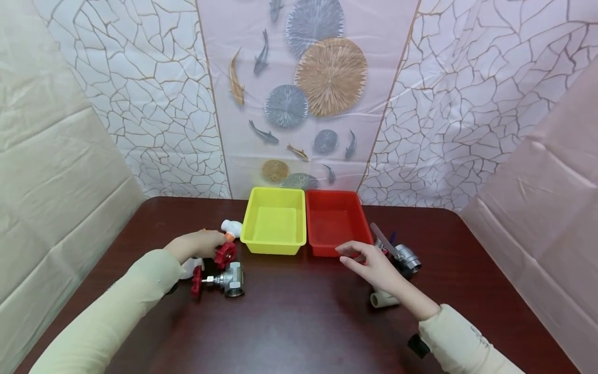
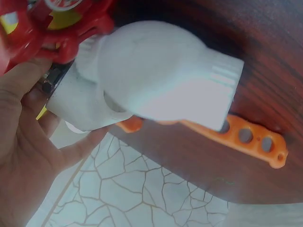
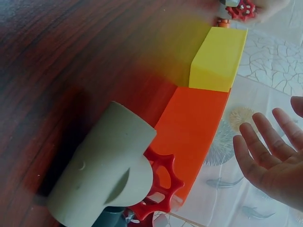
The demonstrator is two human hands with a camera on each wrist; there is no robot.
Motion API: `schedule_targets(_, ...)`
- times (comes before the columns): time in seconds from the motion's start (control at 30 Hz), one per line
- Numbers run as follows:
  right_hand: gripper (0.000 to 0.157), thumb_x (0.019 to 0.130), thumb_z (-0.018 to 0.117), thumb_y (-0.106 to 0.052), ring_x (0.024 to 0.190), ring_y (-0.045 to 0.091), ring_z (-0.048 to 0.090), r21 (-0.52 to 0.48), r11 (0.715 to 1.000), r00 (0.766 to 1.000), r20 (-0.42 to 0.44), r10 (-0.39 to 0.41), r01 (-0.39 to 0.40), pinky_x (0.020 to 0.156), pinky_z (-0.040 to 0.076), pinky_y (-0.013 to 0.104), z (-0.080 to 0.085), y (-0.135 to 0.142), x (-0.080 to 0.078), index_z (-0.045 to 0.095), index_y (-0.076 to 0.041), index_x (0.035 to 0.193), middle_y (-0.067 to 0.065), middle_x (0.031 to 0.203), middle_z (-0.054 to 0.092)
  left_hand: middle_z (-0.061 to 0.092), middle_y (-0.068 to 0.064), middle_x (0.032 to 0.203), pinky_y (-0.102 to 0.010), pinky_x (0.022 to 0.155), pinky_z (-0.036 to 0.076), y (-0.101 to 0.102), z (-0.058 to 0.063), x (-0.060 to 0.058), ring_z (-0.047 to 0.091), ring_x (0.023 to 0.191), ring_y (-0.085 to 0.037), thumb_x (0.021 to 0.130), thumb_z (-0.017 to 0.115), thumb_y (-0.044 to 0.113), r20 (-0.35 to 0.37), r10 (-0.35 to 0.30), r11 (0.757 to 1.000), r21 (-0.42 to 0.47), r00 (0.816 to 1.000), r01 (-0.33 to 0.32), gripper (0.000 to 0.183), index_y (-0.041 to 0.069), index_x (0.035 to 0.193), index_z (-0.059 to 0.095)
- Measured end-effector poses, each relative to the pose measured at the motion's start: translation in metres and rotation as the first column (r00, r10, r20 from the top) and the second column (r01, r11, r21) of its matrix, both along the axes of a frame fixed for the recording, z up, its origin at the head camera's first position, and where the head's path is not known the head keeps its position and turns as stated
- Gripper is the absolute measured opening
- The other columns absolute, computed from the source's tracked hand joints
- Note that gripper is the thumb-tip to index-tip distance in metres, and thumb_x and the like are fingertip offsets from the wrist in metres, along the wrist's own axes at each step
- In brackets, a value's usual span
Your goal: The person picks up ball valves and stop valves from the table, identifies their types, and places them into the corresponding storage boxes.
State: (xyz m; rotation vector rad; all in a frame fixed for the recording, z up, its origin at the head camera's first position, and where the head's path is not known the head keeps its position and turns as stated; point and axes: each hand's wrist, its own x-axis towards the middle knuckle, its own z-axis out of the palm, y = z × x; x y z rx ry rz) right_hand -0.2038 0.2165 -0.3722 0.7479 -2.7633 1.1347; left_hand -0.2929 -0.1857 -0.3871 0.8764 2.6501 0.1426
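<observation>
Dark table (image 1: 289, 322), patterned cloth (image 1: 159, 78) behind. Just left of yellow tray (image 1: 273, 249): red-wheeled valve (image 1: 225, 254), gripped in fingers of left hand (image 1: 198, 244). Well right of tray: right hand (image 1: 374, 265), fingers loosely spread, holding nothing. Probably heavyish, rigid; best held beneath wheel (image 1: 226, 252).

We can read no text: the marking on the white hub (image 2: 64, 4) of a red handwheel (image 2: 68, 41) is blurred, the right sleeve's (image 1: 462, 340) print too small.

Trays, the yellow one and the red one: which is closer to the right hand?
The red tray: the right hand is by its front edge, while the yellow tray lies farther left.
</observation>
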Motion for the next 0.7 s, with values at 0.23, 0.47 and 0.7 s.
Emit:
schedule_targets(0.23, 0.024, 0.089, 0.064, -0.018, 0.095, 0.018, 0.061, 0.042, 0.999, 1.0, 0.018, 0.015, -0.016, 0.077, 0.055, 0.03, 0.003, -0.003, -0.005, 0.065, -0.011, 0.112, 0.007, 0.11, 0.068, 0.057, 0.003, 0.078, -0.029, 0.066, 0.04, 0.001, 0.012, 0.0, 0.047, 0.071, -0.013, 0.08, 0.069, 0.002, 0.011, 0.025, 1.0, -0.018, 1.0, -0.025, 0.017, 0.016, 0.077, 0.059)
schedule_targets(0.47, 0.021, 0.089, 0.064, -0.016, 0.097, 0.02, 0.064, 0.136, 0.987, 0.996, -0.023, 0.083, -0.079, 0.083, 0.055, 0.039, 0.007, -0.01, -0.007, 0.066, -0.01, 0.109, 0.006, 0.107, 0.068, 0.061, 0.004, 0.083, -0.036, 0.071, 0.044, 0.006, 0.025, 0.008, 0.052, 0.078, -0.012, 0.081, 0.072, 0.015, -0.045, -0.029, 0.998, -0.058, 0.999, 0.026, 0.012, 0.018, 0.082, 0.061)
schedule_targets(0.7, 0.024, 0.09, 0.063, -0.015, 0.097, 0.022, 0.064, 0.122, 0.993, 1.0, -0.015, 0.011, -0.01, 0.085, 0.054, 0.042, 0.006, -0.026, -0.019, 0.064, -0.005, 0.112, 0.009, 0.107, 0.068, 0.063, 0.009, 0.084, -0.044, 0.075, 0.039, 0.009, 0.033, 0.011, 0.055, 0.083, -0.01, 0.083, 0.07, 0.017, -0.006, -0.056, 0.997, 0.047, 0.998, 0.057, 0.01, 0.021, 0.09, 0.064)
